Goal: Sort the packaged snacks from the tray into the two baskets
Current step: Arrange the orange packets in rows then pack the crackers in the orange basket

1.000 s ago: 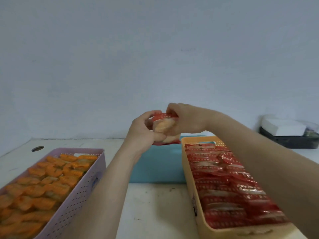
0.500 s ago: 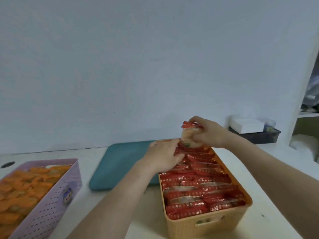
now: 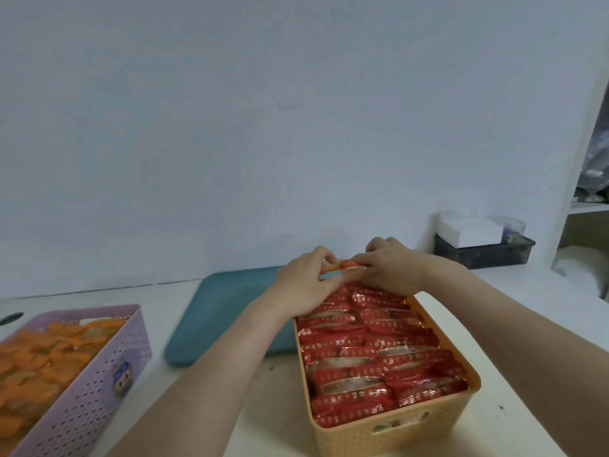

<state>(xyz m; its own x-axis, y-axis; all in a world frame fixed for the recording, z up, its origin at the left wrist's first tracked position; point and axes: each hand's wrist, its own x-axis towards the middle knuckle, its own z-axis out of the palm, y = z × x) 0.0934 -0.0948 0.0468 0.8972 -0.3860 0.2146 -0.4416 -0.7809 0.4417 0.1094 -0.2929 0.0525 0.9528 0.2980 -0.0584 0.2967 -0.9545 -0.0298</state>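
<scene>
An orange basket (image 3: 389, 432) at the front right is packed with several red snack packets (image 3: 372, 361) in rows. My left hand (image 3: 304, 286) and my right hand (image 3: 390, 270) meet at its far end, both pinching a red snack packet (image 3: 346, 266) low against the back row. A purple basket (image 3: 95, 387) at the left holds several orange snack packets (image 3: 39, 354). The teal tray (image 3: 224, 311) lies flat between the two baskets, toward the wall, with nothing visible on it.
A dark bin (image 3: 484, 253) with a white box (image 3: 471, 230) on top stands at the back right by the wall. White shelving (image 3: 583, 206) rises at the far right edge. A round hole (image 3: 11, 317) shows in the tabletop at far left.
Both hands have lowered the red packet from above the basket down into its far end. The view has tilted down and shifted right, so the orange basket fills more of the frame.
</scene>
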